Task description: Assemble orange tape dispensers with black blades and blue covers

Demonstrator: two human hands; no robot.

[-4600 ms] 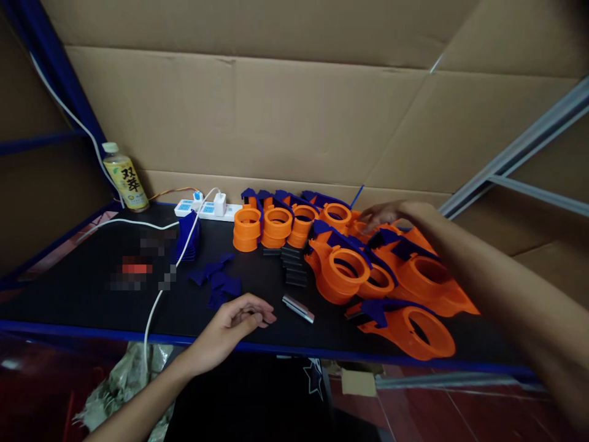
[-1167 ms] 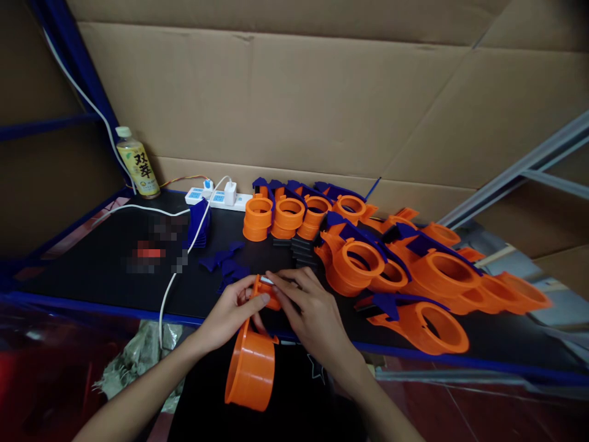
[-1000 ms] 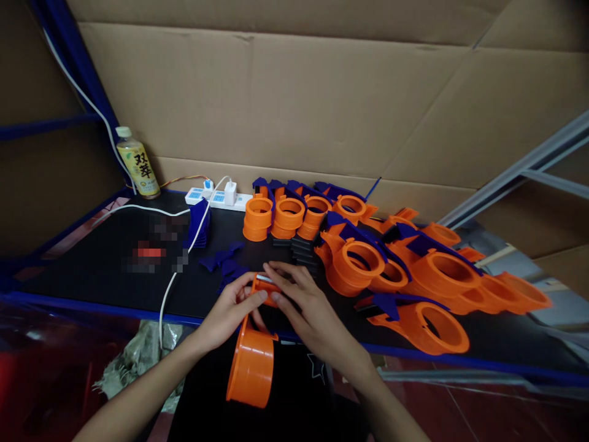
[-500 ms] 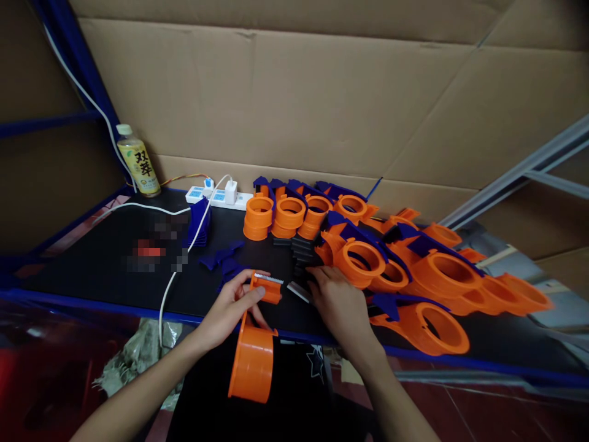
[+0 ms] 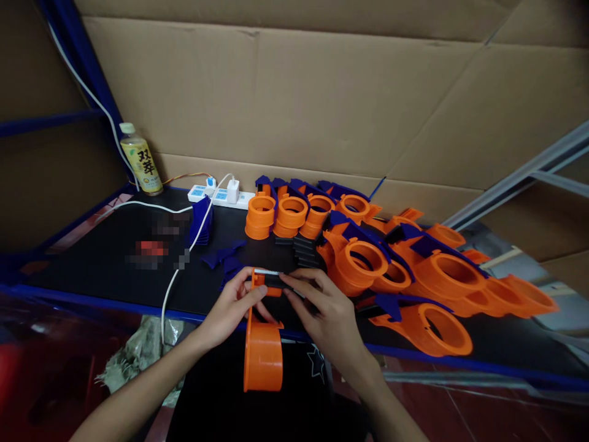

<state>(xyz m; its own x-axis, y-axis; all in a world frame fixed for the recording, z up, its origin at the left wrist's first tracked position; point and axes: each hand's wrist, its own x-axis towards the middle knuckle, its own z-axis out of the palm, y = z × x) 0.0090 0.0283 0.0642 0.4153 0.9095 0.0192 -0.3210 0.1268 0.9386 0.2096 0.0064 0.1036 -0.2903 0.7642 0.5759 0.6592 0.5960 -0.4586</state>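
My left hand (image 5: 232,307) is closed around the head of an orange tape dispenser (image 5: 264,362), whose round hub hangs down past the table's front edge. A toothed metal blade (image 5: 268,271) runs along the top of that head. With its fingers, my right hand (image 5: 324,304) pinches a small black plastic strip (image 5: 275,282), pressed against the dispenser's head just below the blade. The fingertips partly hide the strip's right end. More black strips (image 5: 304,252) lie in a small pile just beyond my right hand.
Several orange and blue tape dispensers (image 5: 361,261) crowd the right of the black table (image 5: 92,264). Loose blue parts (image 5: 225,258) lie left of centre, near a blue stack (image 5: 201,221). Behind are a white power strip (image 5: 221,195) and a bottle (image 5: 141,162). A white cable (image 5: 172,282) crosses the front edge.
My right hand has come left from the black strip pile, bringing a strip to the dispenser's head. In my left hand the dispenser's hub has swung slightly right and up.
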